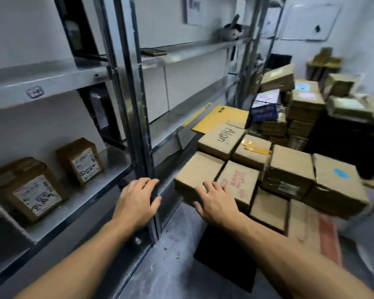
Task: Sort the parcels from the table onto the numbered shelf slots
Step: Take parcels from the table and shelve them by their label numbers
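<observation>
While both bare arms reached forward, the right hand (216, 201) rested on the plain cardboard parcel (194, 169) at the near left corner of the stack on the black table (222, 240). Its grip was spread: the fingers lay nearly straight across the parcel's top and the thumb touched the near side face. That parcel lay flat, and its longer edge seemed to run away from the person, roughly alongside the shelf (73, 203). Just beside it on the right sat a parcel with red printing (239, 178), and behind it one marked "Align" (221, 137), the word reading sideways. A yellow envelope (222, 115) lay flat at the back, and a parcel with a blue sticker (339, 175) sat at the stack's right edge.

The left hand (138, 199) hung in front of the shelf upright (145, 147), its grip loose and holding nothing; whether it touched the post could not be told. Two labelled parcels (35, 190) (80, 160) stood well apart on the shelf with their labels facing the aisle.
</observation>
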Tool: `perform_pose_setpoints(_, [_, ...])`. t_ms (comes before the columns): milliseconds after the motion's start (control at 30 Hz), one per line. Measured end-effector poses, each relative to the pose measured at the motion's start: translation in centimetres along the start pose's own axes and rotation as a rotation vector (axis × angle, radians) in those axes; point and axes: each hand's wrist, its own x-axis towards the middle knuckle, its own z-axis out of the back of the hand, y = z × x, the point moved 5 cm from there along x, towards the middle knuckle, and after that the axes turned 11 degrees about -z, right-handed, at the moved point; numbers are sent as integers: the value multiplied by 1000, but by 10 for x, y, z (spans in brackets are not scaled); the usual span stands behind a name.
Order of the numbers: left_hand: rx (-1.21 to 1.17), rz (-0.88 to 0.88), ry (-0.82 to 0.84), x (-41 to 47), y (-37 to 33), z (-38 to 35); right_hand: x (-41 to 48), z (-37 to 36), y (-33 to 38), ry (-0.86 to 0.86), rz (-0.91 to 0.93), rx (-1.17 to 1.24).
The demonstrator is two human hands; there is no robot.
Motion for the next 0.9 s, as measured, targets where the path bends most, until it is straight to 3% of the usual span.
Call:
perform_pose_setpoints(167, [-54, -215, 18, 36, -97, -33, -58, 5, -101, 52, -247, 2])
perform_pose_setpoints(333, [-93, -303, 64, 64, -173, -68, -102, 3, -175, 75, -354, 13])
perform_pose_setpoints(633, [-31, -127, 121, 101, -188, -107, -61, -2, -208, 150, -285, 187])
perform_pose_setpoints(900, [-36, 84, 225, 110, -169, -134, -8, -43, -185, 309, -401, 649])
